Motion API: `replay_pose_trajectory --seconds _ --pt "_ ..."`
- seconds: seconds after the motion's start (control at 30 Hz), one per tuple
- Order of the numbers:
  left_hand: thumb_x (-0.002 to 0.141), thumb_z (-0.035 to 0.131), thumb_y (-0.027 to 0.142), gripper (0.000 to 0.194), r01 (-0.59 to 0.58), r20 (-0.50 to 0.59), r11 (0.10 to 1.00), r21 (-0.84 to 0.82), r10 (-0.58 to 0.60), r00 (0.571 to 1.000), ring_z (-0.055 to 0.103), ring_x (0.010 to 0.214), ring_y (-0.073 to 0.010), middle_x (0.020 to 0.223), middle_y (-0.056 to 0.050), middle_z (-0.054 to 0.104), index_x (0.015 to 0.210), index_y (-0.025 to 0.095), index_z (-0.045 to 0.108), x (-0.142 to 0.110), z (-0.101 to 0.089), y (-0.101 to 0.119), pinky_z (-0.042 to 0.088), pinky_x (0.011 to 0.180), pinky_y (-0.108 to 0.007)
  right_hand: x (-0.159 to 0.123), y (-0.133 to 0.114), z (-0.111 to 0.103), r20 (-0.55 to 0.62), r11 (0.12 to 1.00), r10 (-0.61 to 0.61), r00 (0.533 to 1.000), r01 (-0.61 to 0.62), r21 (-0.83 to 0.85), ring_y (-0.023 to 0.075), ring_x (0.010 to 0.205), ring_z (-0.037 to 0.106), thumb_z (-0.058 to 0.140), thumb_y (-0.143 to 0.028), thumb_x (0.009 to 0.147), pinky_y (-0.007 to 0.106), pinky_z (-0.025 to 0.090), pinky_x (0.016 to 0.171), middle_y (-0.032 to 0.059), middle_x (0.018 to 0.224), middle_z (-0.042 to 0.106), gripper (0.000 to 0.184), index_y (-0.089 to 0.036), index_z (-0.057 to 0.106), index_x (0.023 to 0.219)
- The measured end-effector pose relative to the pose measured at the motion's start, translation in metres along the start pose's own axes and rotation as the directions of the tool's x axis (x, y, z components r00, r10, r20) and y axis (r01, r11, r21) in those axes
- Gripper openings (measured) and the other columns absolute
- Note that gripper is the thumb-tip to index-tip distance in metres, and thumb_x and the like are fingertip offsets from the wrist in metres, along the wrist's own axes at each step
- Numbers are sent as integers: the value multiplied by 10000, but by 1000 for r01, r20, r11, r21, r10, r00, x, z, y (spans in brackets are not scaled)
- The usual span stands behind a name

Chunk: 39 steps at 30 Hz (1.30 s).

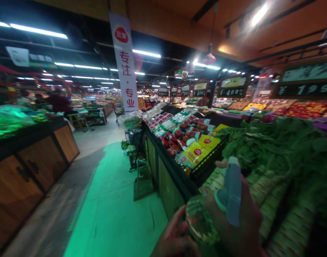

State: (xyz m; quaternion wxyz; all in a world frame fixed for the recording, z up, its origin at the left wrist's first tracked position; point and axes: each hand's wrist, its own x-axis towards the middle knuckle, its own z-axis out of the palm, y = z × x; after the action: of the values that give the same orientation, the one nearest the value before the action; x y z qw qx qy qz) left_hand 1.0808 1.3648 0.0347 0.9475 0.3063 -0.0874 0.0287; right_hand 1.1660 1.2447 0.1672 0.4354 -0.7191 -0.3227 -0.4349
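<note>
Your right hand [239, 214] is clamped around a clear plastic spray bottle [199, 221], gripping it below a pale blue trigger head [232, 189], and the bottle tilts over the near corner of the bench [166, 189]. Your left hand [174, 237] sits apart from the right, low in the view, with its fingers loosely spread just beside the base of the bottle; you cannot tell whether they touch it.

Directly beyond the bottle lie bundled leafy greens [276, 157], their pale stalks stacked in rows toward you. Past them, along the bench's edge, a black plastic crate [208, 167] holds yellow-labelled packs [194, 154], with wrapped tomatoes [179, 135] farther along.

A green-lit floor [112, 203] runs down the aisle to a second wooden-fronted bench [26, 175]. A person in a dark red top [58, 103] stands far off at its end, beneath a hanging banner [123, 62].
</note>
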Motion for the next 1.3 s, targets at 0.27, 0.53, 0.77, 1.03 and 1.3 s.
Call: replay_pose_trajectory --seconds 0.27,0.53,0.77,1.03,1.3 --pt "716 718 172 646 34 26 999 -1 -34 999 758 748 -192 1218 -85 704 1324 335 573 4 -62 64 515 619 -231 8 -35 83 -33 989 -123 992 120 -83 237 795 699 648 -362 841 362 604 729 136 939 682 463 -72 556 1190" --pt "715 742 210 696 24 83 1000 -13 -23 996 761 779 -214 1390 -119 598 1364 336 525 7 -121 138 519 619 -242 21 -77 169 -37 989 -124 992 121 -87 280 954 703 664 -344 834 390 600 826 199 1100 670 573 -48 511 1300" --pt "746 734 189 599 76 89 996 -41 -72 993 764 829 -214 1244 -32 690 1270 441 587 5 -160 177 526 666 -246 25 -101 223 -8 985 -173 985 173 -22 309 1098 648 667 -249 814 489 552 933 205 1177 652 578 -50 485 1325" --pt "598 860 292 1399 152 -102 986 -75 -159 982 716 766 -152 1408 -210 552 1495 129 -201 13 -155 216 462 665 -258 33 -104 267 23 990 -142 990 142 12 261 1027 653 673 -263 792 396 580 870 182 1151 648 564 -44 510 1285" --pt "653 826 350 1321 131 -122 989 67 -123 985 696 649 -145 770 -102 773 1494 76 -155 49 -185 248 419 628 -220 53 -84 326 4 980 -144 990 143 138 287 1176 588 675 -209 786 470 488 987 170 1243 614 548 -85 504 1292"
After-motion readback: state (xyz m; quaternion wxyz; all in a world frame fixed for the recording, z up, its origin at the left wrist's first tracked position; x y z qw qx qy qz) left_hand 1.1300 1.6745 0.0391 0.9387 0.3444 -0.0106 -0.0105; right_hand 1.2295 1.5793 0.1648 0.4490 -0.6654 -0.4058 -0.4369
